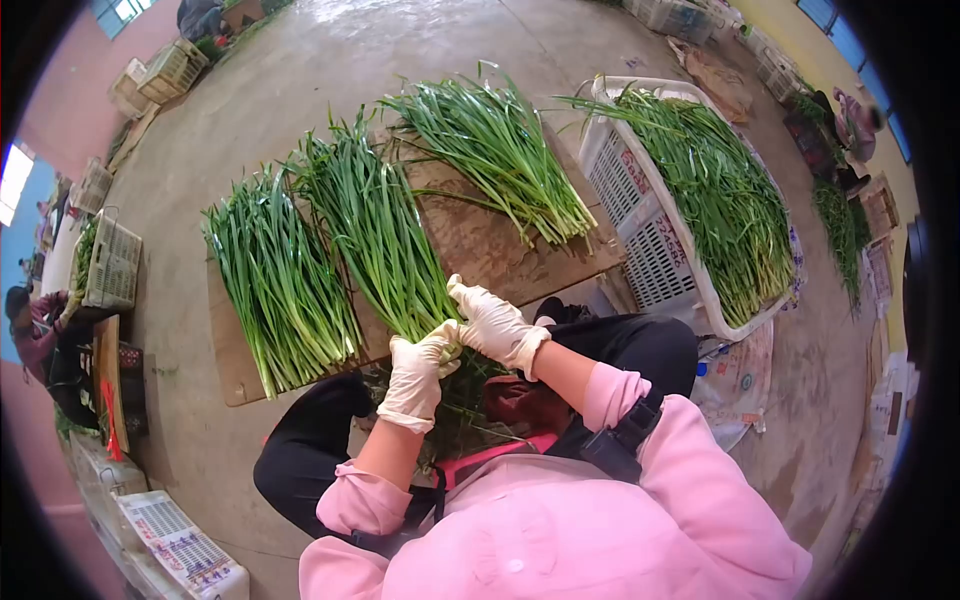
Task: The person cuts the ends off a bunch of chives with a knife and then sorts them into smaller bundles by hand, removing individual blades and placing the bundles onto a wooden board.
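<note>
Both my hands wear white gloves. My left hand point(415, 375) grips the root end of the middle bunch of long green chives point(378, 235), which lies on a brown wooden board point(480, 245). My right hand point(492, 322) closes on the same bunch from the right, just above the left. A second bunch of chives point(280, 285) lies on the board's left part and a third bunch of chives point(500, 155) on its far right part. Loose trimmings lie in my lap under my hands.
A white plastic crate point(640, 215) heaped with chives point(725, 205) stands right of the board. More crates stand at the far left point(112, 262) and the back point(172, 68). Other people sit at the left edge and the upper right. The floor is bare concrete.
</note>
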`<action>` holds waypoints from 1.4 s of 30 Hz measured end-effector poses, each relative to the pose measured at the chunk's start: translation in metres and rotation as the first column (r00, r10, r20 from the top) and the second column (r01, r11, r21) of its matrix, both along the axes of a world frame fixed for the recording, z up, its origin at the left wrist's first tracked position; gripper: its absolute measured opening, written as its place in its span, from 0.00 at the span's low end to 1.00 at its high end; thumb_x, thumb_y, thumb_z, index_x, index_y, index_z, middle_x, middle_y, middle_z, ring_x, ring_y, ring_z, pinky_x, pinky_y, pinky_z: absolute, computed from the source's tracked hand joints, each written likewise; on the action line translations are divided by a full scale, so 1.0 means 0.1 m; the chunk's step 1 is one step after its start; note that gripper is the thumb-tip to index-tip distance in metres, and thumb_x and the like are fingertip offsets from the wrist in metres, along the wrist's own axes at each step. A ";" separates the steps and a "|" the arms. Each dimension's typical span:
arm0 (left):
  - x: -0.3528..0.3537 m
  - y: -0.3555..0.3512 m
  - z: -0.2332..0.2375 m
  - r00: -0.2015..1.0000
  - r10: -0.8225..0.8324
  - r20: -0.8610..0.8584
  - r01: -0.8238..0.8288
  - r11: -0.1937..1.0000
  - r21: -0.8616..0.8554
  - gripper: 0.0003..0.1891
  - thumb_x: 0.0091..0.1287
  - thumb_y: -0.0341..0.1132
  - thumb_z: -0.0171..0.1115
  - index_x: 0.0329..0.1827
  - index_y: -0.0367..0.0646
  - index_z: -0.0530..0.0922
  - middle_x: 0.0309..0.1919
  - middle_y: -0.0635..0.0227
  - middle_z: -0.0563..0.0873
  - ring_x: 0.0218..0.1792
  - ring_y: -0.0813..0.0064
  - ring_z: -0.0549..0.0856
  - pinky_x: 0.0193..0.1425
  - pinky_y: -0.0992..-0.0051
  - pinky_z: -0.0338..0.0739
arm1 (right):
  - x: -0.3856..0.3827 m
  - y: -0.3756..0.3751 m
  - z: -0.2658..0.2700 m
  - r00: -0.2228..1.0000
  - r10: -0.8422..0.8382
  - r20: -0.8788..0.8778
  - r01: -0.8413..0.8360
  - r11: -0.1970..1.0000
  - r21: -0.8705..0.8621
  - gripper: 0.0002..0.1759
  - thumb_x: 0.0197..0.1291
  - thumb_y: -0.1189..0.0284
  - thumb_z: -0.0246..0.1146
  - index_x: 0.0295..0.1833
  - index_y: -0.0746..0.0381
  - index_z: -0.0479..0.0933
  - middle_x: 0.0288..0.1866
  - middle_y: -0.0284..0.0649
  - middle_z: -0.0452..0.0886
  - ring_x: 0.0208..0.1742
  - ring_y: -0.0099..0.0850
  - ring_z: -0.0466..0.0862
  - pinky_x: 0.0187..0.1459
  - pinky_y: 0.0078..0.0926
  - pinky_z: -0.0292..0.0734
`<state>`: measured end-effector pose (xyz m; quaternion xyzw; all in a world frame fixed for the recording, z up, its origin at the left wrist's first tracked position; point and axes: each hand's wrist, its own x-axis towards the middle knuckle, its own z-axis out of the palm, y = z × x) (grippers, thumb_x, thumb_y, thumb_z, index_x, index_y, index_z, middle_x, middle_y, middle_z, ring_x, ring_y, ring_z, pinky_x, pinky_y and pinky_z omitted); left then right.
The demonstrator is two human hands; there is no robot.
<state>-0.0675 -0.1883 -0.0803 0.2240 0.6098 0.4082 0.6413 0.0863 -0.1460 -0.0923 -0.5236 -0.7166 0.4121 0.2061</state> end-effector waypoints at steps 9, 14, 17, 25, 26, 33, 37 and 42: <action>-0.20 -0.09 0.03 0.997 -0.026 0.072 0.025 0.999 0.028 0.12 0.69 0.38 0.69 0.50 0.44 0.80 0.36 0.71 0.88 0.31 0.75 0.88 0.29 0.80 0.79 | 0.36 0.08 0.02 0.981 -0.134 -0.144 0.140 0.990 0.030 0.36 0.60 0.73 0.70 0.74 0.61 0.68 0.59 0.49 0.81 0.58 0.44 0.83 0.60 0.36 0.76; -0.42 -0.15 0.14 0.971 -0.093 0.221 0.081 0.995 0.063 0.15 0.70 0.40 0.68 0.52 0.41 0.79 0.41 0.66 0.89 0.37 0.75 0.88 0.33 0.81 0.78 | 0.43 0.04 0.27 0.992 -0.117 0.055 0.095 0.949 0.300 0.40 0.55 0.74 0.72 0.76 0.56 0.70 0.55 0.49 0.80 0.58 0.45 0.79 0.62 0.37 0.75; -0.53 -0.18 0.10 0.965 -0.111 0.239 0.098 0.993 0.068 0.16 0.70 0.41 0.69 0.53 0.41 0.79 0.41 0.65 0.89 0.37 0.74 0.88 0.34 0.79 0.78 | 0.40 0.00 0.39 0.990 -0.132 0.047 0.082 0.816 0.573 0.35 0.55 0.72 0.72 0.72 0.55 0.75 0.50 0.47 0.82 0.57 0.44 0.80 0.59 0.37 0.76; -0.57 -0.20 0.03 0.920 -0.044 0.388 0.029 0.999 0.045 0.16 0.70 0.38 0.68 0.51 0.34 0.79 0.42 0.57 0.88 0.43 0.62 0.90 0.40 0.71 0.84 | 0.06 -0.22 0.35 0.964 0.114 0.238 -0.148 0.981 0.128 0.22 0.62 0.64 0.66 0.61 0.56 0.79 0.44 0.47 0.87 0.47 0.49 0.86 0.47 0.43 0.80; -0.58 -0.20 0.06 0.915 -0.041 0.401 0.025 0.999 0.043 0.17 0.70 0.38 0.68 0.51 0.33 0.79 0.42 0.56 0.88 0.43 0.61 0.90 0.40 0.70 0.84 | 0.02 -0.26 0.26 0.978 0.083 0.190 -0.129 0.960 0.247 0.18 0.64 0.63 0.66 0.57 0.59 0.81 0.41 0.46 0.87 0.43 0.44 0.88 0.45 0.38 0.81; -0.66 -0.20 0.05 0.902 -0.074 0.426 0.064 0.997 0.036 0.16 0.70 0.38 0.68 0.50 0.33 0.78 0.44 0.55 0.87 0.42 0.61 0.89 0.37 0.71 0.83 | 0.03 -0.31 0.26 0.996 0.077 0.046 -0.066 0.978 -0.198 0.18 0.71 0.59 0.61 0.35 0.61 0.82 0.28 0.44 0.85 0.28 0.39 0.87 0.35 0.39 0.80; -0.65 -0.20 0.09 0.902 -0.071 0.426 0.068 0.997 0.024 0.16 0.69 0.38 0.68 0.51 0.36 0.78 0.44 0.57 0.87 0.40 0.64 0.89 0.34 0.73 0.82 | 0.16 -0.53 0.36 0.995 0.099 -0.021 -0.101 0.939 -0.330 0.14 0.66 0.63 0.61 0.34 0.62 0.82 0.28 0.44 0.85 0.29 0.37 0.87 0.37 0.35 0.80; -0.57 -0.17 0.22 0.925 -0.036 0.378 0.051 0.998 -0.030 0.14 0.70 0.37 0.69 0.53 0.40 0.79 0.41 0.62 0.86 0.36 0.71 0.86 0.33 0.76 0.79 | 0.06 -0.60 0.31 0.987 -0.003 0.158 -0.049 0.945 0.323 0.27 0.64 0.65 0.67 0.67 0.59 0.74 0.41 0.46 0.87 0.41 0.40 0.88 0.39 0.37 0.81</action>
